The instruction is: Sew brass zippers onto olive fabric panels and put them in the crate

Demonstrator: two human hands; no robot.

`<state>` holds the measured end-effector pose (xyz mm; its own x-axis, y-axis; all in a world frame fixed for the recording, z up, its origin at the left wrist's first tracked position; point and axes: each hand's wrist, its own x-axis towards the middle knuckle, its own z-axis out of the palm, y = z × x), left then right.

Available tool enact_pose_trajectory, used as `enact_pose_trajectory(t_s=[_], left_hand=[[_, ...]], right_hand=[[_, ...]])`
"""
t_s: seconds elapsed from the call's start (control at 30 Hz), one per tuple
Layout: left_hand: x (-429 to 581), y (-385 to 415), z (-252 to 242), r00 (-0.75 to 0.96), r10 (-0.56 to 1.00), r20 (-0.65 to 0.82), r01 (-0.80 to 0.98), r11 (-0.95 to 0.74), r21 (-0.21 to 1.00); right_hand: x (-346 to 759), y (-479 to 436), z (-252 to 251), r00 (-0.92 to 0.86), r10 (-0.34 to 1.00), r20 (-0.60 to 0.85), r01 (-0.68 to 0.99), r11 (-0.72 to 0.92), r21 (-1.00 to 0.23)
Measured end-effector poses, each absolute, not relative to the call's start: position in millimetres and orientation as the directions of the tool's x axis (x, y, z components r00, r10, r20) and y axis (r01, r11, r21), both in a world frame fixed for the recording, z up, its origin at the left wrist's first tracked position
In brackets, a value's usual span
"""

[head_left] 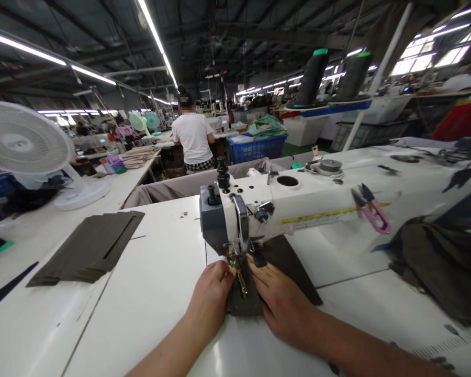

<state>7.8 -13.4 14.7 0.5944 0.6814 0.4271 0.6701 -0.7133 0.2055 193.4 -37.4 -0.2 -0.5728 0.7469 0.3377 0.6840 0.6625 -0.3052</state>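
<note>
Our left hand is curled up pretty tight, thumb and forefinger together right at the needle area, and honestly we can't tell if it's pinching any cloth. Our right hand is more spread out, fingers stretched forward and laid on the dark olive-grey flat fabric panel, pressing rather than gripping as far as we can see.

That panel sits under the head of the white and grey industrial sewing machine, part of it showing between our hands and part out past the right one. Next to our left fingertips is a narrow brass-coloured metal piece; no idea from this angle if it's a guide or part of the work.

So how far along are we? We'd call this piece in progress: it's placed and both hands are on it, but we can't make out any stitching, so how much is sewn is anyone's guess. Off to our left there's a fanned stack of dark olive-grey flat fabric pieces on the white tabletop. Could be finished, could be waiting, we can't tell which.
</note>
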Motion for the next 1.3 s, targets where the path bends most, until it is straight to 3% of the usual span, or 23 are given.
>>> enact_pose_trajectory(t_s=[0.27, 0.43, 0.57, 0.63, 0.73, 0.87, 0.93, 1.13, 1.3], left_hand=[[6, -9, 10, 0.568, 0.726, 0.388, 0.695, -0.675, 0.246], [0, -19, 18, 0.537, 0.719, 0.441, 0.630, -0.690, 0.357], [-4, -37, 20, 0.256, 0.856, 0.449, 0.742, -0.472, 0.477], [-4, -43, 11, 0.159, 0.875, 0.457, 0.781, -0.394, 0.484], [0, -41, -12, 0.306, 0.772, 0.557, 0.746, -0.558, 0.363], [4, -25, -36, 0.635, 0.454, 0.625, 0.620, -0.782, -0.060], [6, -18, -39, 0.688, 0.365, 0.627, 0.575, -0.802, -0.165], [8, -12, -33, 0.756, 0.220, 0.616, 0.499, -0.803, -0.327], [9, -12, -33, 0.719, 0.283, 0.635, 0.546, -0.796, -0.263]], right_hand=[[188, -31, 7, -0.428, 0.820, 0.379, 0.675, 0.569, -0.469], [175, -22, 20, -0.391, 0.875, 0.286, 0.757, 0.482, -0.441], [170, -17, 26, -0.430, 0.853, 0.296, 0.770, 0.518, -0.373], [172, -13, 21, -0.406, 0.847, 0.344, 0.755, 0.523, -0.396], [174, -4, 9, -0.372, 0.870, 0.325, 0.652, 0.494, -0.576], [176, 6, -7, -0.341, 0.891, 0.300, 0.543, 0.447, -0.710], [175, 8, -12, -0.347, 0.892, 0.289, 0.509, 0.438, -0.741], [176, 12, -15, -0.391, 0.879, 0.274, 0.435, 0.439, -0.786], [176, 15, -17, -0.360, 0.879, 0.311, 0.455, 0.457, -0.764]])
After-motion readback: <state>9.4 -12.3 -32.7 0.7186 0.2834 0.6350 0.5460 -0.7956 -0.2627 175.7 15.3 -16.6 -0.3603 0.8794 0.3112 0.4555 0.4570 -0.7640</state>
